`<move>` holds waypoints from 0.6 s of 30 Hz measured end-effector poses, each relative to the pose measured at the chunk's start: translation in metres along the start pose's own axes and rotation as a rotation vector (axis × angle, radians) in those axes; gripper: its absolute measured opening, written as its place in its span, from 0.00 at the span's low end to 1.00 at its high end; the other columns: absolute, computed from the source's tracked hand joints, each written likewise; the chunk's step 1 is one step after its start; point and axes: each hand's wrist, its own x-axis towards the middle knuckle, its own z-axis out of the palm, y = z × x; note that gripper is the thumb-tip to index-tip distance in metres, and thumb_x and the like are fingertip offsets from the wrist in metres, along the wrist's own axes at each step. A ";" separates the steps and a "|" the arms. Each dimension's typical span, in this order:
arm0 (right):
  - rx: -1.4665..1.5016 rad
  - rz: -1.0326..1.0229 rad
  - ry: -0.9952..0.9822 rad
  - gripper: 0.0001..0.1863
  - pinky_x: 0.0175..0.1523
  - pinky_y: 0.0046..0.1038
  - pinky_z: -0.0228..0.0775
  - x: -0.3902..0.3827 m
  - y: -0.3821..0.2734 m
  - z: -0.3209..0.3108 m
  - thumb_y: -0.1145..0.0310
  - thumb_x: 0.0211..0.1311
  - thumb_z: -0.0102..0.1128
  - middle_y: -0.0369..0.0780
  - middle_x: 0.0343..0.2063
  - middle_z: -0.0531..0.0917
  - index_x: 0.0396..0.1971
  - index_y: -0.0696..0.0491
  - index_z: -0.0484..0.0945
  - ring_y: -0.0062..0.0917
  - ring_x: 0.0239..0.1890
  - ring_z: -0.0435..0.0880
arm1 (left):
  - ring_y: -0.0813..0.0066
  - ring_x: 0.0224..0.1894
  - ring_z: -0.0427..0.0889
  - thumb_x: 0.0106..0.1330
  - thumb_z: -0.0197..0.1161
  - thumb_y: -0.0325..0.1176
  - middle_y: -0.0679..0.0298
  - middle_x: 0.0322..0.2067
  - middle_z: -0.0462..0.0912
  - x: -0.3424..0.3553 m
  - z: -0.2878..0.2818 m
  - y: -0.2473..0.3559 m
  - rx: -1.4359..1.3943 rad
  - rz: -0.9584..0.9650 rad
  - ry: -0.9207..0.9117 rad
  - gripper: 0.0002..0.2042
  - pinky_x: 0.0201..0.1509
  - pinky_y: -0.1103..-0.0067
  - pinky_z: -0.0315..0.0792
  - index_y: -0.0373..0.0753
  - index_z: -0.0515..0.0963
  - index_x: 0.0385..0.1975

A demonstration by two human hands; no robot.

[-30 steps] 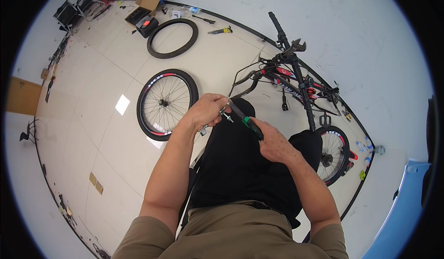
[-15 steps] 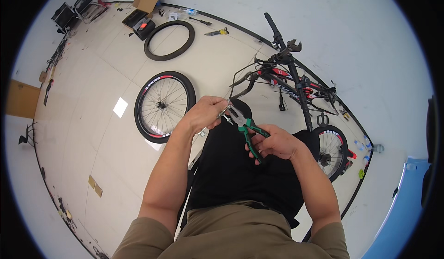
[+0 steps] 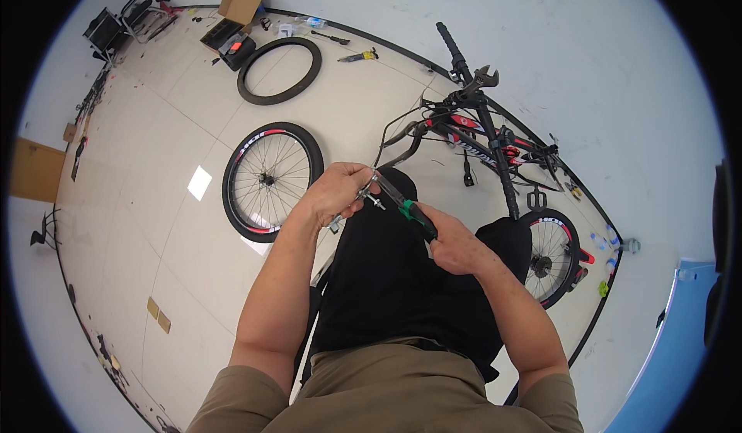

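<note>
Green-and-black pliers (image 3: 407, 209): your right hand (image 3: 456, 243) clamps them, likely for leverage.
Silver metal fitting (image 3: 375, 200): left hand (image 3: 338, 192) pinching, likely steadying.

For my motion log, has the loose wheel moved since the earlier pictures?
No: against the bare tire, the wheel keeps its place; the view shifted.

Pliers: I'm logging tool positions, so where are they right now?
In the head view, the green-and-black pliers are gripped in the right hand, just right of centre over the black trousers, their jaws beside the left hand.
</note>
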 end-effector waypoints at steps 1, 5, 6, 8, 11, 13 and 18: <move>-0.034 -0.028 0.027 0.36 0.61 0.44 0.69 0.000 0.005 0.002 0.83 0.55 0.44 0.54 0.49 0.78 0.69 0.53 0.64 0.50 0.53 0.78 | 0.84 0.16 0.68 0.78 0.49 0.34 0.60 0.33 0.83 0.000 0.000 0.000 -0.001 0.004 -0.003 0.15 0.12 0.86 0.60 0.30 0.79 0.48; -0.174 0.033 0.009 0.37 0.61 0.44 0.69 -0.001 -0.008 0.001 0.83 0.56 0.45 0.53 0.51 0.77 0.70 0.51 0.62 0.49 0.54 0.77 | 0.85 0.16 0.68 0.77 0.48 0.33 0.59 0.34 0.83 0.000 -0.001 0.000 0.006 0.004 -0.006 0.15 0.12 0.87 0.60 0.29 0.79 0.48; -0.181 0.041 0.008 0.37 0.61 0.44 0.69 0.000 -0.011 0.001 0.83 0.56 0.45 0.53 0.52 0.76 0.70 0.51 0.62 0.50 0.54 0.77 | 0.85 0.16 0.68 0.77 0.48 0.33 0.58 0.34 0.83 0.000 -0.001 0.000 0.007 0.003 -0.004 0.15 0.12 0.87 0.60 0.29 0.79 0.48; -0.176 0.047 0.009 0.37 0.61 0.43 0.69 0.000 -0.012 0.001 0.83 0.56 0.45 0.53 0.52 0.76 0.70 0.51 0.62 0.50 0.55 0.76 | 0.85 0.16 0.68 0.77 0.48 0.33 0.58 0.34 0.83 0.000 0.000 0.000 0.012 0.000 -0.002 0.15 0.12 0.87 0.59 0.28 0.79 0.48; -0.126 0.035 0.008 0.38 0.62 0.43 0.69 0.000 -0.009 0.003 0.84 0.55 0.45 0.53 0.52 0.75 0.70 0.51 0.62 0.50 0.56 0.75 | 0.85 0.15 0.68 0.77 0.49 0.33 0.58 0.34 0.83 0.000 -0.001 0.000 0.029 -0.001 0.001 0.15 0.12 0.87 0.59 0.29 0.79 0.48; -0.078 0.024 -0.003 0.37 0.63 0.43 0.68 0.001 -0.007 0.004 0.84 0.55 0.45 0.53 0.53 0.75 0.70 0.51 0.62 0.50 0.57 0.75 | 0.85 0.15 0.68 0.77 0.49 0.34 0.58 0.34 0.84 0.000 -0.001 0.000 0.025 -0.003 0.002 0.15 0.12 0.87 0.60 0.29 0.79 0.48; -0.027 -0.025 0.021 0.35 0.65 0.41 0.67 0.003 0.001 0.011 0.83 0.56 0.45 0.54 0.51 0.76 0.68 0.54 0.63 0.52 0.58 0.74 | 0.85 0.15 0.68 0.77 0.50 0.34 0.60 0.32 0.84 0.002 -0.001 -0.002 0.038 0.006 0.011 0.15 0.12 0.86 0.60 0.29 0.80 0.47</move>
